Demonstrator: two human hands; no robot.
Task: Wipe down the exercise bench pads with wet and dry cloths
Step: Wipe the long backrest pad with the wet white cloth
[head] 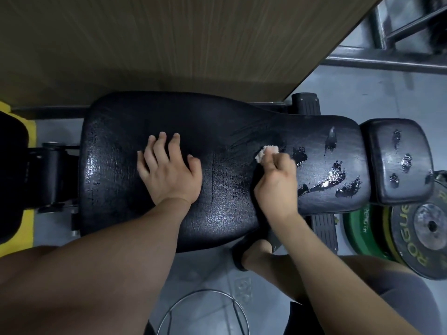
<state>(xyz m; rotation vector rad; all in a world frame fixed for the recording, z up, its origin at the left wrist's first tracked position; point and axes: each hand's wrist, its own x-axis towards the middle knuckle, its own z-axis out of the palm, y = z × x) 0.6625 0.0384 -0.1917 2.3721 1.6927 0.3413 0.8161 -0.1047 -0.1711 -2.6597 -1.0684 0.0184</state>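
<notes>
From the head view, the person is leaning over the long black cracked-vinyl bench (183, 180), whose main pad is narrowing toward a small separate black vinyl end pad (399, 160) on the right. The right hand (275, 182) is closing its fingers (278, 163) into a fist around a small bunched pale pink-white cloth (266, 152), pinching it so that only a tuft is poking out beyond the knuckles and touching the pad surface. The left hand (169, 170) is lying flat on the wide part of the pad, its fingers (160, 147) spread and holding nothing, apparently bracing the body.

Just beyond the right fingers, faint fanned streaks are showing on the vinyl, while glossy wet blotches (336, 177) are sitting to the right of those fingers, on the narrow part of the main pad, and more are dotting the end pad. The step in hand is probably the wiping of the main pad; whether this cloth is the wet or the dry one I cannot tell.

The next move is likely calling for carrying the cloth rightward from the fingers through the blotches, with even pressure, then onto the end pad. Green and black weight plates (411, 228) are resting below that end.
</notes>
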